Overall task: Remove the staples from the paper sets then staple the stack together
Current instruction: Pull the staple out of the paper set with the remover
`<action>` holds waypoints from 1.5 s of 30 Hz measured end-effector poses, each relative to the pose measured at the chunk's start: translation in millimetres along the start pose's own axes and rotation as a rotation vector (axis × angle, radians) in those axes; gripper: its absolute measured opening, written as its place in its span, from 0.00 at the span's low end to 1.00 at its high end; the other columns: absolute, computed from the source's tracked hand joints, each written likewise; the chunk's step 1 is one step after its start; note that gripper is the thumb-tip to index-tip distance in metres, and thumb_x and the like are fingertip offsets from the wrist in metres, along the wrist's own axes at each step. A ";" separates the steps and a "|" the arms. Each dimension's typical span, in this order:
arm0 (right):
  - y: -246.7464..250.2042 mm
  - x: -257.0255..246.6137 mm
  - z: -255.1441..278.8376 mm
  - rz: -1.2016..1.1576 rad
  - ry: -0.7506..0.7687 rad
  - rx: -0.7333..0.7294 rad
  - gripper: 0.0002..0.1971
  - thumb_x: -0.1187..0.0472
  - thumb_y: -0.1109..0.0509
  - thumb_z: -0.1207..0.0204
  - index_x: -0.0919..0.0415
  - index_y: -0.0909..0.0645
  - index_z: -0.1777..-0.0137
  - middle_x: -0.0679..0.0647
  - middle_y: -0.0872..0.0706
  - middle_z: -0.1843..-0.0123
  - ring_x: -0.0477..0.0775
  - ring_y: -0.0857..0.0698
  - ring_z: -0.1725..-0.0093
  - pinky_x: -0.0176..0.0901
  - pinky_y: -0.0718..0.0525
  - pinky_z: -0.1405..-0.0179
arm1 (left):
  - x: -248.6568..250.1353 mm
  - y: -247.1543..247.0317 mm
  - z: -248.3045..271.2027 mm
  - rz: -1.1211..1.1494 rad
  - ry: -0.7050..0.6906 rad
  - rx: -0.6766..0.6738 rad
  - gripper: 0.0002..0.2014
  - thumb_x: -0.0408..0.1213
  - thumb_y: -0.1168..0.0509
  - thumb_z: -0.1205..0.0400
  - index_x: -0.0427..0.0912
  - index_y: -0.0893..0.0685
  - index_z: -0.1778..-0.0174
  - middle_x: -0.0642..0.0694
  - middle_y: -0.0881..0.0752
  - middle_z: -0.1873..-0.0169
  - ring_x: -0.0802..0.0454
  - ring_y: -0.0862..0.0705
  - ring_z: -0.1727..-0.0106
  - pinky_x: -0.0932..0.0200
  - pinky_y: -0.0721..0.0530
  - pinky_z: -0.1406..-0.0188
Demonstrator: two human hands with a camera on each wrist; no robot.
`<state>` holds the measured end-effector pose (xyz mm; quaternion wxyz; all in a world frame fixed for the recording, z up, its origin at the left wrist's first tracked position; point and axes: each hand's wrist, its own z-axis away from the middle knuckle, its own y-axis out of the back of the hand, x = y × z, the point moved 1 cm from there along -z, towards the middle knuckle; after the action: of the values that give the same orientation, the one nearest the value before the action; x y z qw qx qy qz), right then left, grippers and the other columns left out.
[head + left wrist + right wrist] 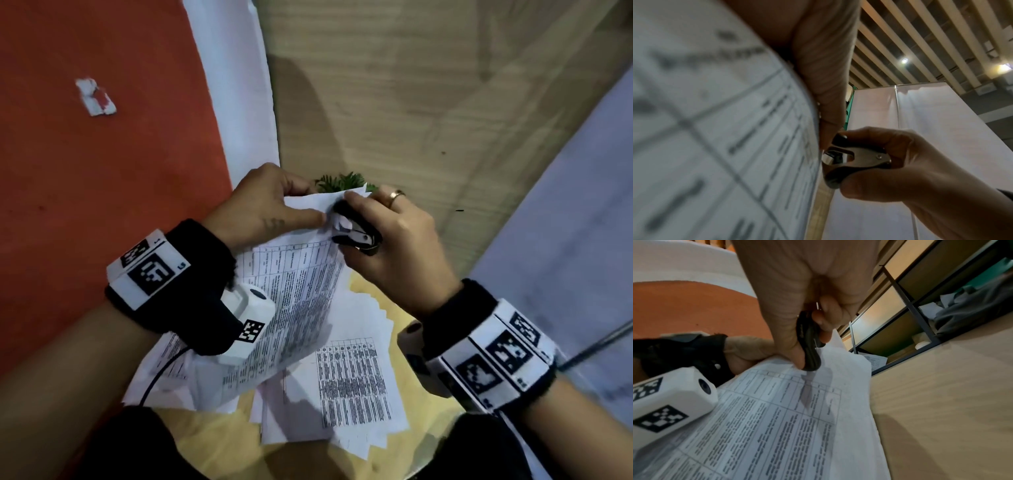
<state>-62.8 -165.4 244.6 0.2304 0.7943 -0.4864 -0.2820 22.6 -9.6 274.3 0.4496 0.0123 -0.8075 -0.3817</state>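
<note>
The left hand pinches the top corner of a printed paper set, lifted above loose sheets with its long axis running away from the person, while the right hand squeezes a staple remover whose claws point left onto that corner.

A black fabric band circles each wrist, carrying white blocks printed with black square codes. A white camera pod with a dark lens sits behind the left grip, trailing a black cable. A gold ring marks a right-hand finger.
</note>
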 end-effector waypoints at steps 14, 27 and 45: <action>6.2 -8.1 -9.7 0.033 0.127 -0.072 0.21 0.63 0.28 0.40 0.72 0.17 0.46 0.66 0.16 0.57 0.67 0.14 0.67 0.49 0.15 0.73 | 5.7 -5.2 -3.3 0.000 0.056 0.048 0.07 0.46 0.28 0.35 0.48 0.14 0.76 0.53 0.22 0.79 0.61 0.25 0.70 0.58 0.27 0.65; 5.4 -5.3 -16.7 0.098 0.144 -0.167 0.16 0.61 0.30 0.38 0.68 0.17 0.51 0.62 0.18 0.57 0.66 0.16 0.66 0.45 0.18 0.76 | 3.9 -8.9 -3.4 0.079 0.101 0.094 0.09 0.45 0.27 0.35 0.42 0.10 0.69 0.45 0.15 0.74 0.60 0.22 0.68 0.58 0.25 0.62; 8.2 -0.7 -19.8 0.044 0.227 -0.212 0.17 0.54 0.39 0.34 0.68 0.16 0.59 0.60 0.18 0.63 0.64 0.17 0.72 0.46 0.19 0.78 | 9.4 -3.8 2.4 0.345 0.179 -0.058 0.03 0.28 0.26 0.30 0.38 0.11 0.62 0.46 0.13 0.68 0.60 0.17 0.68 0.70 0.20 0.64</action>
<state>-55.0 -166.4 264.5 0.3728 0.7813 -0.4421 -0.2350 14.0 -14.3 277.9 0.5785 -0.1053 -0.7430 -0.3197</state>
